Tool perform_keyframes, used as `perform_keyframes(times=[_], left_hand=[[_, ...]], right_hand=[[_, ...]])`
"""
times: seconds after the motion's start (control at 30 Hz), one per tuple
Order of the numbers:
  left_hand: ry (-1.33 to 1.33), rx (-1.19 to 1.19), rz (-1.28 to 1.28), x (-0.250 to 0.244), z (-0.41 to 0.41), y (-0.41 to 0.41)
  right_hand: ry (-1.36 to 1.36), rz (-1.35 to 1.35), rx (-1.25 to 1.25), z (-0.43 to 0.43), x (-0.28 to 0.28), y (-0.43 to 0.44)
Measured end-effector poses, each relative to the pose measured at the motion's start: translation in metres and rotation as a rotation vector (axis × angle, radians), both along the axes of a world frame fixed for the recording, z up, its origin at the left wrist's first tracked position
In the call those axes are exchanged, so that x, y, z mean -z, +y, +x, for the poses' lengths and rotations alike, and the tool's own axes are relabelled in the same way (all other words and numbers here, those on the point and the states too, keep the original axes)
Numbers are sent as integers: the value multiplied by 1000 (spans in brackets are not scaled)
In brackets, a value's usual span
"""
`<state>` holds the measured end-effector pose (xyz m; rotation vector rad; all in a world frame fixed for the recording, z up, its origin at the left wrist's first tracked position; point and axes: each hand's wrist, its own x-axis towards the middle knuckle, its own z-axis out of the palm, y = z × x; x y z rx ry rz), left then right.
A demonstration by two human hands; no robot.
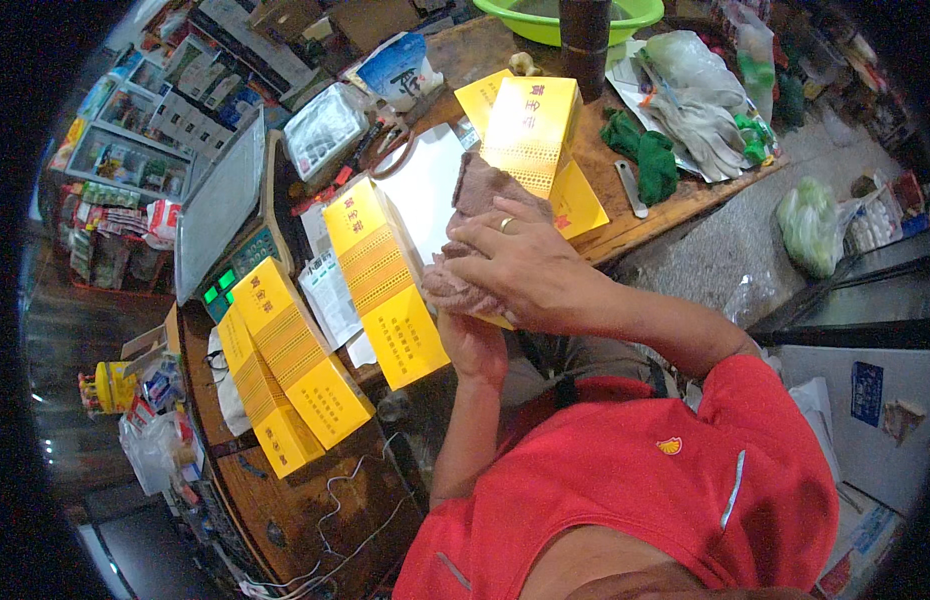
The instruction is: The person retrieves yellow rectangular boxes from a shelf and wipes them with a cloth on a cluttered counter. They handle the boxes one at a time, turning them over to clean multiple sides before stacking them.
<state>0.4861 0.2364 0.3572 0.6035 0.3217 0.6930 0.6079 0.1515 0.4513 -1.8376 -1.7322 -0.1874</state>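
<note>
My right hand (521, 259), with a ring on one finger, presses a brown cloth (480, 187) over a long yellow carton (529, 127). The carton's upper part shows beyond the cloth, with a patterned band and printed writing. My left hand (472, 345) grips its lower end from below; most of those fingers are hidden under the cloth. To the left lies a similar yellow carton (386, 285) on the table. Two more overlap farther left, an upper carton (304, 352) and a lower carton (266, 405). Yellow cardboard (581, 202) lies flat beneath the held carton.
A scale (229, 210) with a lit display stands at the table's left. Green gloves (645, 157), a metal tool (630, 187) and white work gloves (694, 120) lie at the right. A dark cylinder (583, 45) stands before a green basin (510, 11). White cables (330, 487) trail at lower left.
</note>
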Motion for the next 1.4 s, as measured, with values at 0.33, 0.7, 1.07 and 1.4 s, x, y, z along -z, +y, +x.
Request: perform_keyframes(times=[0.33,0.7,1.07,1.4], left_hand=[[-325,63,-333,7,7,6],[-24,-34,-17,-3,25,20],[-352,129,-56,9,18,26],[-400,190,-123,29,13,27]], right_hand=[[8,67,-19,7,9,11],[21,11,-15,24,5,26],[-129,-76,55,3,5,24],[-21,-46,-148,-6,9,-5]])
